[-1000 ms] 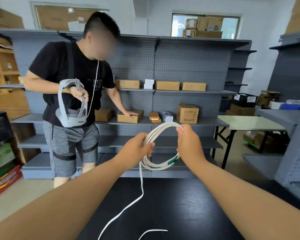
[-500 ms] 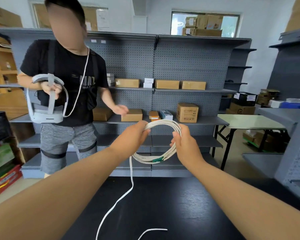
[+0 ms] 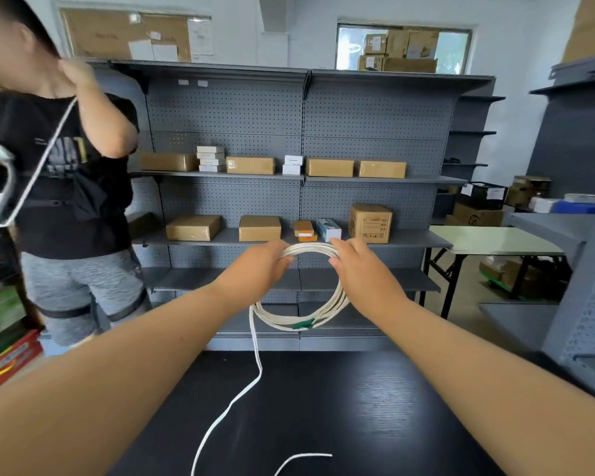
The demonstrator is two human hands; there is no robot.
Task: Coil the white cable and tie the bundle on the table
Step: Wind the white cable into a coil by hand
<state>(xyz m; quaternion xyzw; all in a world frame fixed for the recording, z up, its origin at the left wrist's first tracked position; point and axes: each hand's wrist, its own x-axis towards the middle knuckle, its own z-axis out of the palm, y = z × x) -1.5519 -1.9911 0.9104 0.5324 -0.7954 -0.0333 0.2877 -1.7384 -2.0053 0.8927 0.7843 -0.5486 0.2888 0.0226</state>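
Bright, even daylight throughout. Main source is the window at 12–1 o'clock, its panes slightly blown out. No hard shadows. Pale sheen streaks on the black table at 5 o'clock bring out the grain.

Centre is sharp: the strands of the white cable and the pegboard holes of the shelving resolve cleanly.

Wide-angle distortion is strong: uprights lean and bow at 3 o'clock, and the forearms balloon at 5 and 7 o'clock. The person at 9–10 o'clock is smeared by blur. Edges are mildly soft.
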